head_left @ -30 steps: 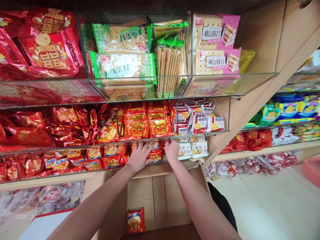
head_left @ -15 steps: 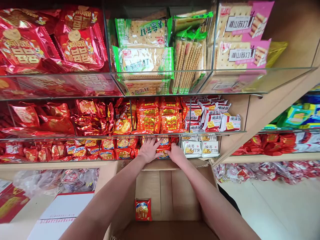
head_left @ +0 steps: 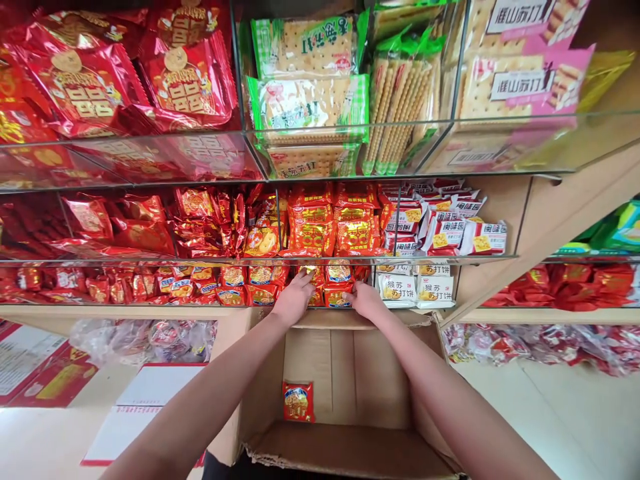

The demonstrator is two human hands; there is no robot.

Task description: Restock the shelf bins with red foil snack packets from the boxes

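Red biscuit packets [head_left: 339, 297] with blue-and-gold labels stand stacked in the lowest shelf compartment. My left hand [head_left: 294, 298] reaches in at their left, fingers stretched forward over a gold-and-red packet, gripping nothing visible. On the other side, my right hand [head_left: 369, 301] touches the right edge of the stack with thumb and fingertips apart; part of its fingers is hidden. Below my hands, an open cardboard box [head_left: 350, 450] leans against the shelf. One red packet [head_left: 299, 401] lies inside it, toward the left.
White soda-cracker packets [head_left: 417, 288] sit right of my right hand. Clear shelf lips [head_left: 350, 259] run just above my hands. Higher up are green cracker packs [head_left: 310, 103] and large red packs [head_left: 95, 87]. A white carton [head_left: 145, 393] stands on the floor at left.
My left hand's spread fingers have drawn closer together and it has shifted off the middle packets, which now show more. My right hand stays at the stack's right edge. The view has shifted.
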